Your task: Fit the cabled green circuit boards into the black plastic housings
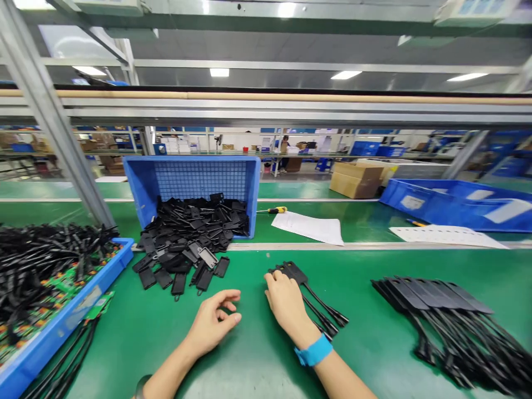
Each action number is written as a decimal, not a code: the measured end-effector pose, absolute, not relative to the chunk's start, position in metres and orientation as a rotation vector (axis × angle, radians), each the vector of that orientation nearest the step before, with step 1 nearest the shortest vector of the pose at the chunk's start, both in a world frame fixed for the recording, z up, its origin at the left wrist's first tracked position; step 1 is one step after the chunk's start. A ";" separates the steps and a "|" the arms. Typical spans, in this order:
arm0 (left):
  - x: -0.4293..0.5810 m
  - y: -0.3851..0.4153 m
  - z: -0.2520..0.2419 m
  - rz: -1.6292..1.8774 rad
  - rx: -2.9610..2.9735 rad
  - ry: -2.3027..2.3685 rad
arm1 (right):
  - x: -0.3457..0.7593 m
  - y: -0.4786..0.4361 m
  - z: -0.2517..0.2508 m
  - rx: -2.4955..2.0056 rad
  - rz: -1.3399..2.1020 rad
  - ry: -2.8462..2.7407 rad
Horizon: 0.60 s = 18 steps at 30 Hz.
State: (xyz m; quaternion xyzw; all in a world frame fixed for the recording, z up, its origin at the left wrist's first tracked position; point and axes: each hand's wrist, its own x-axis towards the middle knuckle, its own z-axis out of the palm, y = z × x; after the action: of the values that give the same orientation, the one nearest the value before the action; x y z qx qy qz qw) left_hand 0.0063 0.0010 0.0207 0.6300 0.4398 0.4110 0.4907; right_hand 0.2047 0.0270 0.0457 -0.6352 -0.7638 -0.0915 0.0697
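In front of the gridded blue crate point(199, 177), right hand point(286, 302) covers flat matte-black cabled tags point(296, 271); grip state cannot be told. Left hand point(214, 324): grip open, fingers curled, empty.

**Factory Assembly Line**

This is a factory floor. A long green workbench point(374, 343) runs under an aluminium frame point(58, 138), with strip lights point(344, 74) on the ceiling above. A blue crate point(191, 177) spills a heap of identical black plastic covers point(187, 233), and black cabled pieces point(296, 272) lie in batches. Cardboard boxes point(357, 180), a screwdriver point(274, 210) and further rows of benches and shelving fill the hall behind.
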 end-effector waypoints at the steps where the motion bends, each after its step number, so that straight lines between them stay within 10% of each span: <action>1: 0.006 0.000 0.025 0.990 1.643 1.147 | 0.198 0.023 0.043 -1.828 -0.226 -2.360; 18: -0.161 -0.078 0.074 0.239 1.685 2.707 | 0.180 0.020 -0.019 -1.035 0.092 -2.447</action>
State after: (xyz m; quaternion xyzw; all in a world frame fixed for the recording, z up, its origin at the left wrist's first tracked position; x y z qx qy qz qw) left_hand -0.1612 -0.0782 0.0736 0.5266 0.8463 0.0746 -0.0280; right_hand 0.1799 0.0203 -0.0191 -0.3781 -0.8937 0.0334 0.2392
